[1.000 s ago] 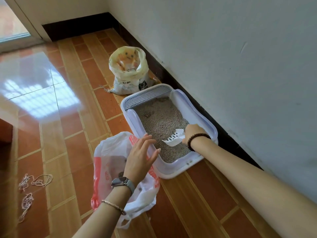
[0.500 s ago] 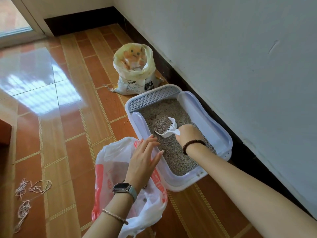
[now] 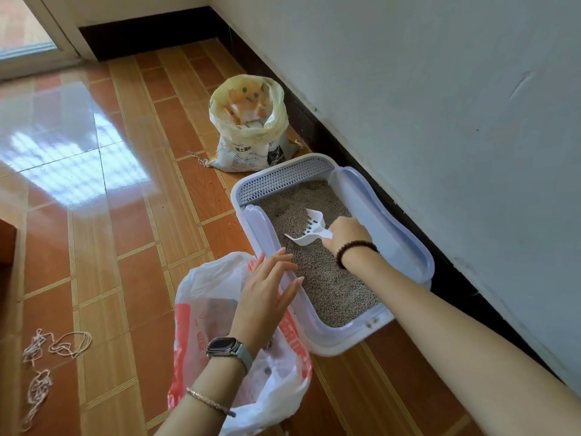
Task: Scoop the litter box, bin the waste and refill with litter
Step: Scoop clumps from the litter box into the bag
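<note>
The right hand is carrying the white slotted plastic scoop farther up the tray than a second ago, away from the near end and toward the middle. The heap of granules that was sitting in its blade half a second ago is no longer showing, so clean grains seem to be sifting back through the slots. Beneath the grip, the pale lavender plastic litter box is lying along the wall's dark skirting, its bed of grey granular litter spreading out on all sides of the scoop and a grey perforated step closing the end beyond the hand. Further beyond the grip, the open yellow-and-white litter sack is standing upright just past the box. Back toward the wrist and to its left, the thin white-and-red plastic bag is gaping against the box's outer wall. The right fingers are wrapping the scoop's handle, the blade tilting on edge above the litter. The left hand is hovering with straight, fanned fingers over the box's near rim and the bag's mouth; whether it is touching either I cannot tell. By my reading, scooping is under way, binning is coming next, and refilling is not yet begun.
</note>
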Demonstrator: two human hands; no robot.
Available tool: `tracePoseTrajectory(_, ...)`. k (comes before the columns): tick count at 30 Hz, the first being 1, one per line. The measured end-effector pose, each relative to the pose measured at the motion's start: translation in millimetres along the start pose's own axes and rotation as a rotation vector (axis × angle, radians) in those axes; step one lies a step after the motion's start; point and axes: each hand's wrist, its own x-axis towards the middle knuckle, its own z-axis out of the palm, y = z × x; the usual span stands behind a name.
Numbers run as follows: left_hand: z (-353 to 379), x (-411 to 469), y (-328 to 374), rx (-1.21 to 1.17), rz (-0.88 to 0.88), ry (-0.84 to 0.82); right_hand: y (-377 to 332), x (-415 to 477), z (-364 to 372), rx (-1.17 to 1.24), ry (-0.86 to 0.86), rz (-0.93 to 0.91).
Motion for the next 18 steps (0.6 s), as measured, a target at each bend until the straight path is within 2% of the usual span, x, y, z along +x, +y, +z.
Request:
tracePoseTrajectory(8, -7.5, 7.3, -4.8, -0.001, 0.021, -0.048, -29.1, 19.9, 29.4, 0.172, 0.0, -0.06)
tracePoseTrajectory(18, -7.3, 8.2, -6.8, -0.025, 0.006, -0.071, -36.4, 29.6, 39.4, 0.241, 0.07, -0.147)
